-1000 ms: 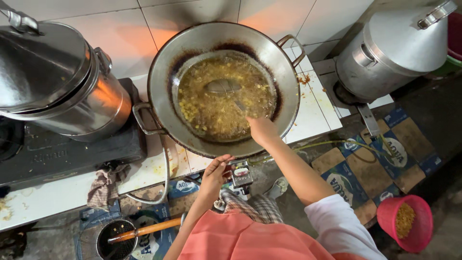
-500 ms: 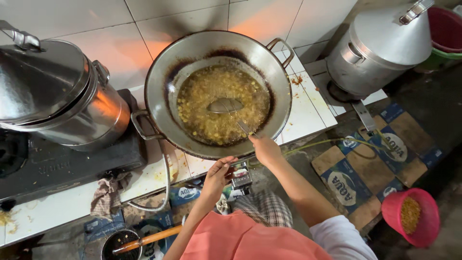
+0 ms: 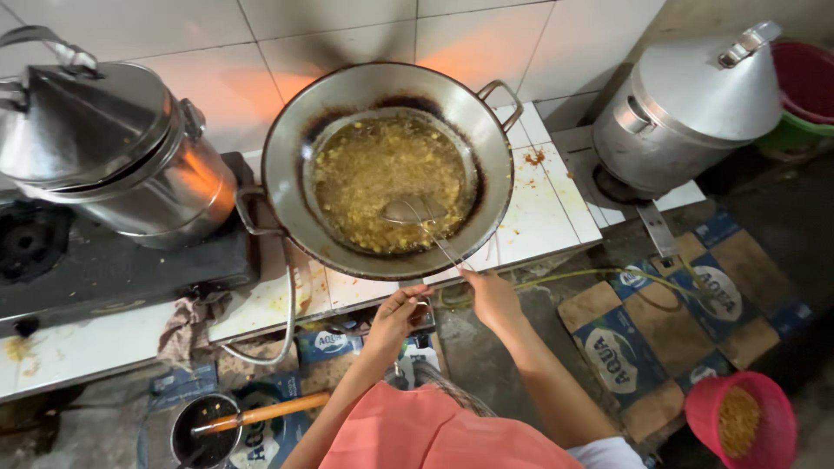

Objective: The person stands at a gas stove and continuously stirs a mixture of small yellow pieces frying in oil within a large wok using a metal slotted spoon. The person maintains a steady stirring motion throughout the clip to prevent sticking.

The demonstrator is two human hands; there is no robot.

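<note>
Fingers (image 3: 473, 280) of the right hand (image 3: 493, 297) are closed around the thin wire handle of a skimmer (image 3: 415, 211). Its round scoop end sits low in the wok (image 3: 287, 165), in the bubbly yellow oil and the small bits frying there (image 3: 382, 178). The wok stands on the white tiled counter (image 3: 539, 217), and its near rim hangs just past the edge, close to the person.

The left hand (image 3: 395, 314) is down at the counter's front edge, just under the wok. Its fingers are curled on something small there, maybe a stove knob, but it is too hidden to tell what it is.

To do this step well, the person should keep the scoop moving slowly so the oil does not splash. It looks best to hold the wire handle far back, as the hand does now, well away from the hot rim. Stirring should reach the sides too, where dark burnt marks show on the metal. The bits look golden, so it seems wise to watch the colour closely.

A big steel pot with a lid (image 3: 104, 148) sits to the left on a black stove (image 3: 104, 269). Another steel pot with a cone lid (image 3: 686, 113) is to the right. A pink bucket of yellow bits (image 3: 738, 426) waits on the floor, and a small dark pot with a wooden-handled tool (image 3: 208, 430) is down low on the left.
</note>
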